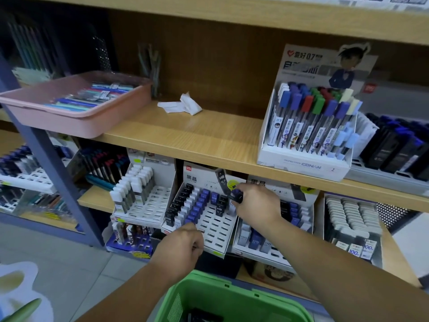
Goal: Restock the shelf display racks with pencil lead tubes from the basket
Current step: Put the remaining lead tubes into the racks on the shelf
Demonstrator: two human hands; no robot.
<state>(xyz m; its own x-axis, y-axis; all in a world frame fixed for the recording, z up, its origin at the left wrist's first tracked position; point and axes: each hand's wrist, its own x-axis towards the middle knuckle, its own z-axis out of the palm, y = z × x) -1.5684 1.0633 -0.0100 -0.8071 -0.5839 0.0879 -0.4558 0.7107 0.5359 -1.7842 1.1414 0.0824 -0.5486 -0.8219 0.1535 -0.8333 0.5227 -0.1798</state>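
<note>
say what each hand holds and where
A black lead tube, pinched by its lower end in the right hand. The left hand curls at the front edge of the rack; its grip cannot be told.

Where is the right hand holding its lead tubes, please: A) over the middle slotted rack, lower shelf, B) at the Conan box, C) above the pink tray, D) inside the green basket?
A: the right hand grips dark lead tubes just above the half-filled white slotted rack.
</note>
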